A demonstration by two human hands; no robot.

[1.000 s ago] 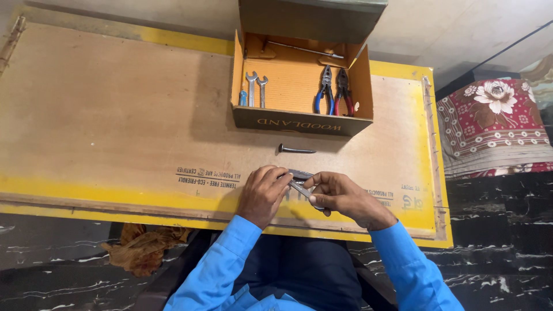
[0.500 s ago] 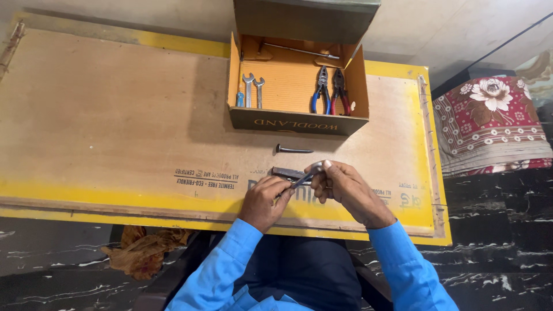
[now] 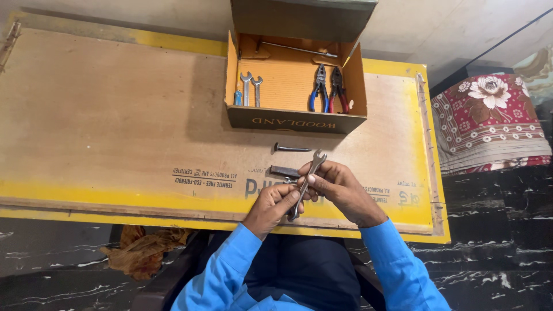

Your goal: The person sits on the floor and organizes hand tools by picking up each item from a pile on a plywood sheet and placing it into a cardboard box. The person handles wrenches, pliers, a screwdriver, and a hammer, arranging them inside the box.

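While both hands' fingers clamp the spanner (image 3: 306, 183), its lower end hidden, small part (image 3: 285, 171) half covered.

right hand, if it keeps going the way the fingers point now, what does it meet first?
The right hand points left, toward the left hand, both on the spanner. It would likely meet the left hand first; depth is unclear.

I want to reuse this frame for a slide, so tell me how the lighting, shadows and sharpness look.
Head view: even, soft light without glare; the open cardboard box throws a dim shadow leftward over the plywood board; the slim steel double-ended spanner, held by left hand and right hand, looks sharp; board edges bow slightly from wide-angle distortion.
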